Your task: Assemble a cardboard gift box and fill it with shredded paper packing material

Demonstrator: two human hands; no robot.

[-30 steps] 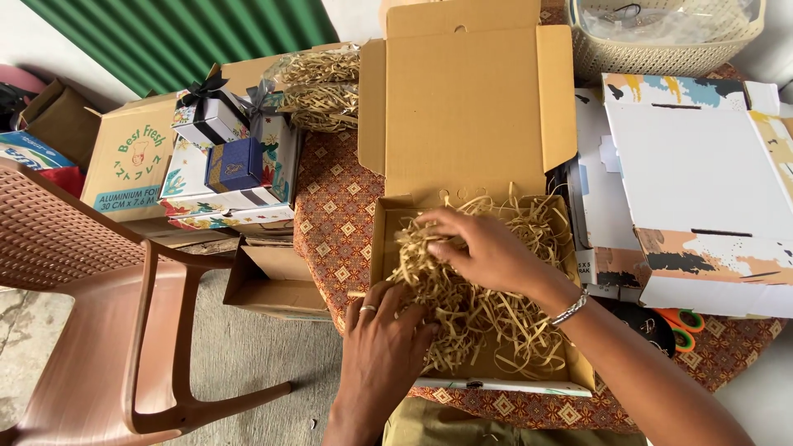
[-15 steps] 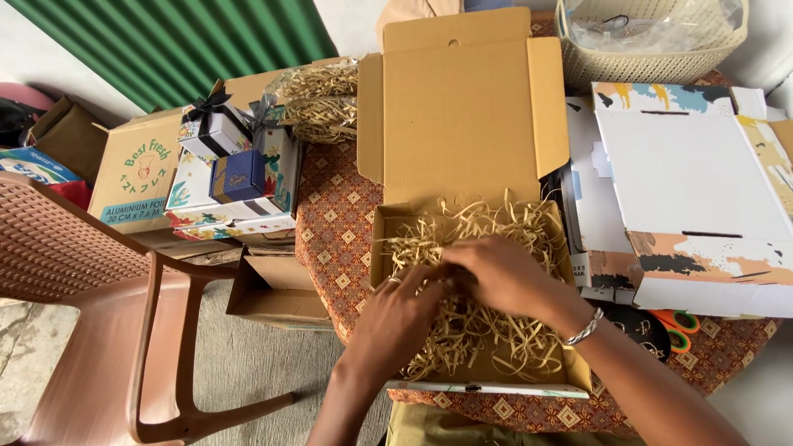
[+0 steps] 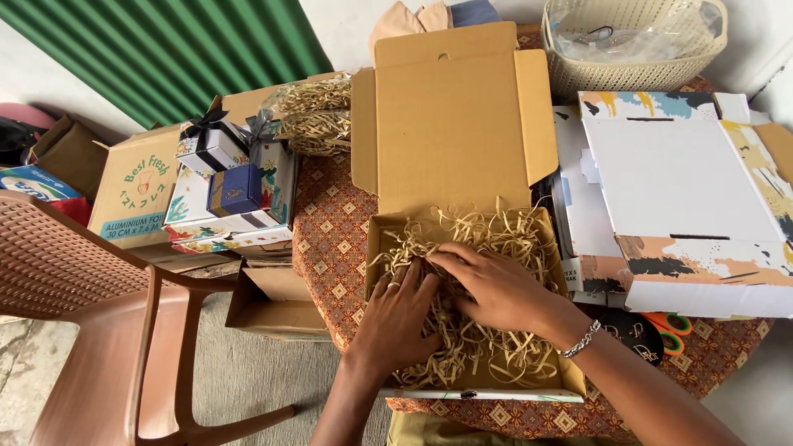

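Looking down, I see a round table [image 3: 330,248] with a patterned cloth, a brown plastic chair [image 3: 107,330] to its left, and an open cardboard box [image 3: 458,124] at the near edge, lid up. Shredded paper [image 3: 496,239] fills its tray. My left hand [image 3: 396,318] and right hand [image 3: 496,289] lie flat on the shreds, fingers spread, gripping nothing.

Matt corrugated cardboard box [image 3: 453,124] holds crinkled paper shreds [image 3: 487,239]; glossy brown plastic chair [image 3: 99,330], woven plastic basket [image 3: 578,78]
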